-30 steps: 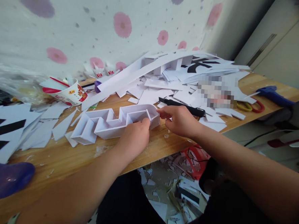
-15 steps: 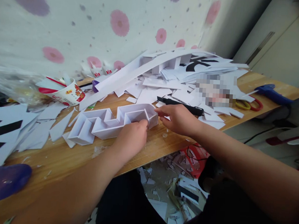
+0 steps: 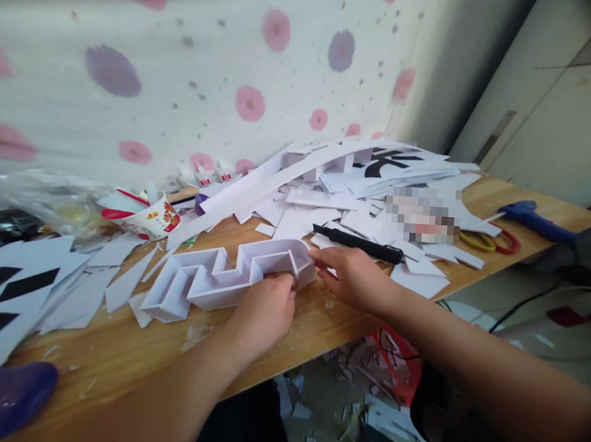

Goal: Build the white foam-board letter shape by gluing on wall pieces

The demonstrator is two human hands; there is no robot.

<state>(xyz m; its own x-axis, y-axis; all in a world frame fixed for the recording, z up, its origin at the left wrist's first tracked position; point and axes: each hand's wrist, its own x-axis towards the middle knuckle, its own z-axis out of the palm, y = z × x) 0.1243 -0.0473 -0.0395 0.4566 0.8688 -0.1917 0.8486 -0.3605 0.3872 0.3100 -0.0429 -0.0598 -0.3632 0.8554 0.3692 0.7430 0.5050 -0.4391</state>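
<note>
A white zigzag-shaped foam-board frame [image 3: 212,279] lies on the wooden table [image 3: 132,344]. My left hand [image 3: 264,312] is closed, its fingertips pinching the frame's near wall at the right end. My right hand [image 3: 352,274] presses its fingers against the frame's right end wall, curled and close together. A black utility knife [image 3: 357,243] lies just beyond my right hand, untouched.
White board offcuts [image 3: 328,183] are heaped along the back. A printed paper cup [image 3: 148,215] stands at left. Red and yellow scissors [image 3: 492,241] and a blue glue gun [image 3: 538,219] lie at right. A purple object [image 3: 4,396] sits at the near left. Scraps litter the floor.
The view has tilted upward, so everything sits lower in the picture. Both hands stay on the frame's right end; the right hand's fingers have pressed closer to the end wall.
</note>
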